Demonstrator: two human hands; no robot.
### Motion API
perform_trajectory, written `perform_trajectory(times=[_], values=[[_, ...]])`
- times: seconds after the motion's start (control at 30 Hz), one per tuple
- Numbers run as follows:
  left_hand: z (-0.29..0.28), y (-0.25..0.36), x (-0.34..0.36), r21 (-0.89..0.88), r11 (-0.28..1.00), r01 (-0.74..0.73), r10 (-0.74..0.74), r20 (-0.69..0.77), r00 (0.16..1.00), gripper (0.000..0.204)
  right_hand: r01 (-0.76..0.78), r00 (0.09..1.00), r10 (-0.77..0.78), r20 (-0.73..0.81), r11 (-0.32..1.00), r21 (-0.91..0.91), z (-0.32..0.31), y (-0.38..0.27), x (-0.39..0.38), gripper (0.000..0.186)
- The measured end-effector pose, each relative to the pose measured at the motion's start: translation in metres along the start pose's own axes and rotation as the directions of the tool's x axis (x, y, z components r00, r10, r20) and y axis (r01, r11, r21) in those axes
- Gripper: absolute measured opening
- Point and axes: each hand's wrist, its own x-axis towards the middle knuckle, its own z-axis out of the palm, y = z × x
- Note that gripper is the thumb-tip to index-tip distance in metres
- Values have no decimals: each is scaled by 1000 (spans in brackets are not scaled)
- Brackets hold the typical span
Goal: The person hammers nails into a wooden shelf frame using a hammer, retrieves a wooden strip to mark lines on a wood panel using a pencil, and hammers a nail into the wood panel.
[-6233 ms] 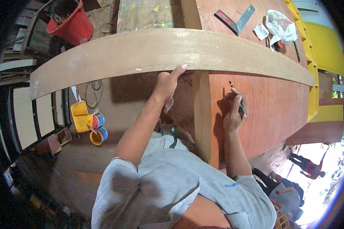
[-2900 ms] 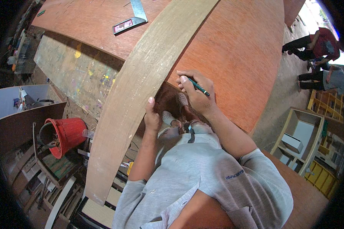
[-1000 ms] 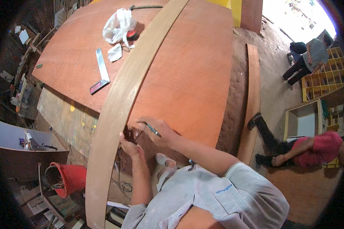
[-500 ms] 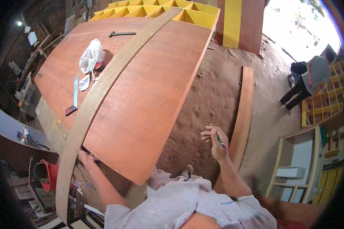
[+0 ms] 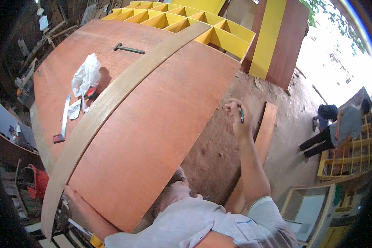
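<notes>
A large reddish-brown plywood panel (image 5: 161, 124) lies before me, with a long thin wooden strip (image 5: 124, 89) running across it lengthwise. The strip's near end sticks out past the panel. My left hand (image 5: 71, 196) is at the panel's near edge, against the strip; its fingers are hidden. Out beyond the panel's right edge, over the floor, my right hand (image 5: 237, 113) is raised with a dark green pen (image 5: 242, 115) held in its fingers. Left of the strip lie a hammer (image 5: 129, 49), a white plastic bag (image 5: 87, 74), a red-and-black tape measure (image 5: 92, 92) and a try square (image 5: 63, 120).
A yellow slatted frame (image 5: 231, 39) shows at the panel's far end. On the dirt floor to the right lies a wooden board (image 5: 266, 128). Two people (image 5: 343, 124) bend down at the far right, near yellow frames. A red bucket (image 5: 38, 182) stands at the left.
My right hand has moved forward, away from me, along the panel's right side, still holding the pen. My body leans further over the panel; my left hand stays by the strip.
</notes>
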Motion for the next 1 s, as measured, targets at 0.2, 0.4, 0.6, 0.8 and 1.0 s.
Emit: perform_trajectory(times=[0.2,0.4,0.6,0.8,1.0], values=[[-1,10,-13,408,910,-78,138,-120,983,63,107,985,-145,-91,935,-337,1,63,221,35],[20,30,-45,750,653,103,243,-337,909,60,6,999,-25,-42,914,-407,81,137,416,46],[50,43,-80,915,397,-76,582,-186,792,41,-247,955,297,17,822,-512,167,227,567,76],[56,34,-89,860,510,-5,532,-312,787,47,-442,887,446,-117,753,-487,261,295,609,105],[47,39,-84,882,467,62,567,-353,744,55,-387,884,458,94,829,-403,264,338,633,91]])
